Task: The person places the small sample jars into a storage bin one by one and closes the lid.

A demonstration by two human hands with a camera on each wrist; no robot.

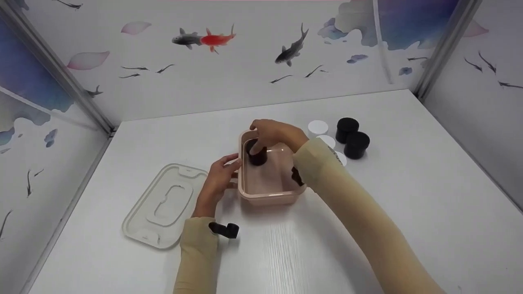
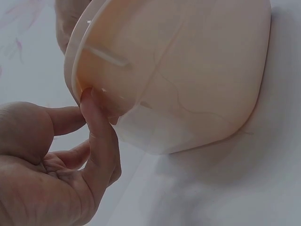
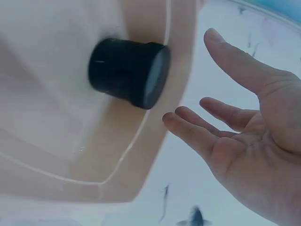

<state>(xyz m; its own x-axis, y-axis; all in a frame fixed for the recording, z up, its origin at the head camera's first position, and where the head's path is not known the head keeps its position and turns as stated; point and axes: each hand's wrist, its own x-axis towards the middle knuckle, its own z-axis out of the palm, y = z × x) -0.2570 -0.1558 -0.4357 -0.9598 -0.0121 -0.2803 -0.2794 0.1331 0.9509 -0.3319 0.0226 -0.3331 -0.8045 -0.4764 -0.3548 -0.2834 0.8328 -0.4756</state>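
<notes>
A pink rectangular container [image 1: 269, 196] stands on the table. My left hand [image 1: 220, 177] pinches its left rim; in the left wrist view a fingertip [image 2: 91, 101] presses below the rim. Inside the far left corner stands a short black jar [image 1: 257, 155], also seen in the right wrist view as a black cylinder [image 3: 122, 70] with a paler end. My right hand [image 1: 274, 132] hovers over this corner with nothing in its grasp. Its fingers [image 3: 193, 134] are spread and apart from the jar in the right wrist view.
Left of the container lies a pale lid [image 1: 141, 212], partly behind the left hand. Two black jars [image 1: 347, 130] stand at the back right beside several white round pieces [image 1: 318, 127], some hidden by the right sleeve [image 1: 347, 192]. Printed walls [image 1: 245, 81] border the table.
</notes>
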